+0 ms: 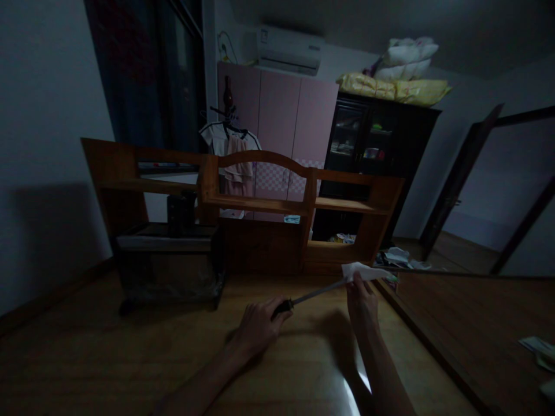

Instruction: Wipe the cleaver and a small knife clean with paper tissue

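My left hand (260,323) is closed round the black handle of a thin metal tool, perhaps a screwdriver (314,294), whose shaft points up and to the right. My right hand (362,300) pinches a white tissue or cloth (364,270) wrapped over the far end of the shaft. Both hands hover just above a wooden desk top (130,358).
A wooden shelf unit (255,202) stands at the back of the desk, with a dark glass tank (167,260) at its left. Behind are pink wardrobes (295,127), a dark cabinet (373,144) with bedding on top and hanging clothes (232,156). Papers (540,346) lie at right.
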The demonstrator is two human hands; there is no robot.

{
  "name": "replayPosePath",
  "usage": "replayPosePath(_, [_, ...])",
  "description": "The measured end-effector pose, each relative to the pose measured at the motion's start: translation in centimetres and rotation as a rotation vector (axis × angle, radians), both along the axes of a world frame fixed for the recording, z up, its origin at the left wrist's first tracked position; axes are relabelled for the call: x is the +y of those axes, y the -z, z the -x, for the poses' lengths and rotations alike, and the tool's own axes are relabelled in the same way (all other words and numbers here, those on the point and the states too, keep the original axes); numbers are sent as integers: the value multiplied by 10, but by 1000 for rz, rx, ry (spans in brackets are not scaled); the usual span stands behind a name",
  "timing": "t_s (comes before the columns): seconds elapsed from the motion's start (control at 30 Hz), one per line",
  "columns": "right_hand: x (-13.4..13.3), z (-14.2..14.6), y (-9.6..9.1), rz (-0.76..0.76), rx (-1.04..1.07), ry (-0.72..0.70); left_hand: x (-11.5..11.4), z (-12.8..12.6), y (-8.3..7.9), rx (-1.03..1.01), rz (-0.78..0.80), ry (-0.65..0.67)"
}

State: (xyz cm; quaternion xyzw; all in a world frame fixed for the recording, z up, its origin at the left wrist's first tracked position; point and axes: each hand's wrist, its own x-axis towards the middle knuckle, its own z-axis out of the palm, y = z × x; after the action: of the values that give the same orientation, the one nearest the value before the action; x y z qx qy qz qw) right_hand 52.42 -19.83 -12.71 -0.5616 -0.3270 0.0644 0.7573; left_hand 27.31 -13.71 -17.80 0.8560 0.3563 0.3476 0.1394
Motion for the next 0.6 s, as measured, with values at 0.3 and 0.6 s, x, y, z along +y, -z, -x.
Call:
replayPosePath(0.3, [5, -3, 12, 36, 18, -7, 6, 6, 0, 71, -38, -28])
replayPosePath(0.6, [10, -16, 27, 80, -229, 49, 6, 6, -2, 82, -120, -58])
